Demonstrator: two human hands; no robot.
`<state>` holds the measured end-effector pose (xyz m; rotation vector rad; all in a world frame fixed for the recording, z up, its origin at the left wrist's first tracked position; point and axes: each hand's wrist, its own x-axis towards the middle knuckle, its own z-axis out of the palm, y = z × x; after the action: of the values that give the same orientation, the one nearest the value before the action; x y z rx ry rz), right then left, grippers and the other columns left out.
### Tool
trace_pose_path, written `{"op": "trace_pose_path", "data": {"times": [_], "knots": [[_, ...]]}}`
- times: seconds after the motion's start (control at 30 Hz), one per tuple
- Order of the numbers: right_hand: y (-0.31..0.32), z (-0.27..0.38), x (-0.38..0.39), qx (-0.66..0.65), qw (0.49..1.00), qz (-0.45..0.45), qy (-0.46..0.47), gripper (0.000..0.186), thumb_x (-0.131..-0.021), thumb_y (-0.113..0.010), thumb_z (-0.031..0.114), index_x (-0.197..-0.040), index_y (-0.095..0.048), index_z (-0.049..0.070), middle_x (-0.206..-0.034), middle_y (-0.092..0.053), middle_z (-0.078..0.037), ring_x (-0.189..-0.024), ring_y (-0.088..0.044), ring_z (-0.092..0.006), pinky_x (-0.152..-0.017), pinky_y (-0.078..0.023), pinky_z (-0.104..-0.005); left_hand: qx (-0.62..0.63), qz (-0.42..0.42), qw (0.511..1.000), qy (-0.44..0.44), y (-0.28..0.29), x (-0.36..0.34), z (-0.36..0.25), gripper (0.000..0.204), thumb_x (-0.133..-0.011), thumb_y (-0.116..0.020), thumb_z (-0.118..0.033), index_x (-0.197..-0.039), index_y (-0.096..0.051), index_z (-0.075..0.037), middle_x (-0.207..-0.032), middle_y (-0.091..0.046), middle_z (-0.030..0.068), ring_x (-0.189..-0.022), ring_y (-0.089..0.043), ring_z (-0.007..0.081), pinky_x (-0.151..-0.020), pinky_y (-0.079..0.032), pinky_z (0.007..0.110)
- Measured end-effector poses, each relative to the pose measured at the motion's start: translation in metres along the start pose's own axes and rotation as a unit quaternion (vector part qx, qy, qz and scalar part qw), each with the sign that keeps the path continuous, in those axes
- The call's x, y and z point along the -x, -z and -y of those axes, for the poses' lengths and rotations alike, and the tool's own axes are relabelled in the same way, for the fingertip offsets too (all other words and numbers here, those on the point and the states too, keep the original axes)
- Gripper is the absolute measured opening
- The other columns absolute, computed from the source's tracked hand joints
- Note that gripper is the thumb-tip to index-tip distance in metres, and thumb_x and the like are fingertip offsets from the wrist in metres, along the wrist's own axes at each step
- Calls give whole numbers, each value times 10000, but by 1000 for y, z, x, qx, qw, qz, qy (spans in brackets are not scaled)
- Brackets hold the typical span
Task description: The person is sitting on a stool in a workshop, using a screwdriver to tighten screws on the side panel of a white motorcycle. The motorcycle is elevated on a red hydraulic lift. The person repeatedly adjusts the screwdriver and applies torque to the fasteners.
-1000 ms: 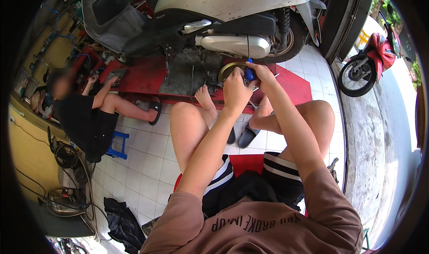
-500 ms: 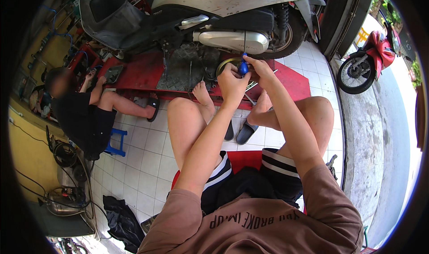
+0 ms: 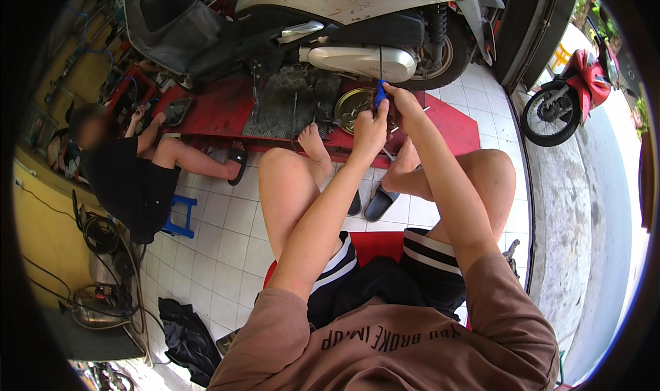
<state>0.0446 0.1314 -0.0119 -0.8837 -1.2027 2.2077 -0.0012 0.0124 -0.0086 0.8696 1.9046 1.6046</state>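
Observation:
A screwdriver with a blue handle [image 3: 379, 94] points away from me, its long dark shaft reaching the silver engine side cover [image 3: 354, 63] of the scooter. Whether the tip touches the cover, I cannot tell. My left hand [image 3: 371, 128] is closed round the lower end of the handle, thumb along it. My right hand [image 3: 404, 106] grips the handle from the right, fingers partly hidden. Beside my left hand, a round gold-coloured metal dish [image 3: 341, 107] with small parts in it rests on the red lift platform [image 3: 450, 126].
The scooter's rear wheel [image 3: 454, 51] stands beyond my hands. My bare feet rest at the platform edge, near grey slippers [image 3: 379, 204]. At left a person [image 3: 113, 178] sits on a blue stool [image 3: 180, 216]. A red motorbike [image 3: 574, 92] is parked outside at right.
My left hand has shifted slightly right and changed its hold on the blue handle, uncovering more of the round dish. My right hand stays at the handle.

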Motion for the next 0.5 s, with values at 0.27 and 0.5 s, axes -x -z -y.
{"op": "trace_pose_path", "data": {"times": [0.27,0.5], "knots": [[-7,5,17,162,983,-76,26,320,-893,-622,353,-868,-607,34,-745,-621,-45,-618,-593,-160,-576,-478,-312,-250,-89,924,-275,13,2,5,259,-741,-747,-206,-694,-629,21,-614,-639,170,-545,-632,298,-572,-490,382],[3,-2,-6,-28,999,22,-22,319,-967,-489,299,-969,-587,-5,-863,-658,-108,-745,-634,-193,-691,-531,-332,110,94,987,67,7,-1,4,481,-898,-552,-479,-829,-601,-5,-665,-631,98,-561,-613,183,-473,-441,309]]}}
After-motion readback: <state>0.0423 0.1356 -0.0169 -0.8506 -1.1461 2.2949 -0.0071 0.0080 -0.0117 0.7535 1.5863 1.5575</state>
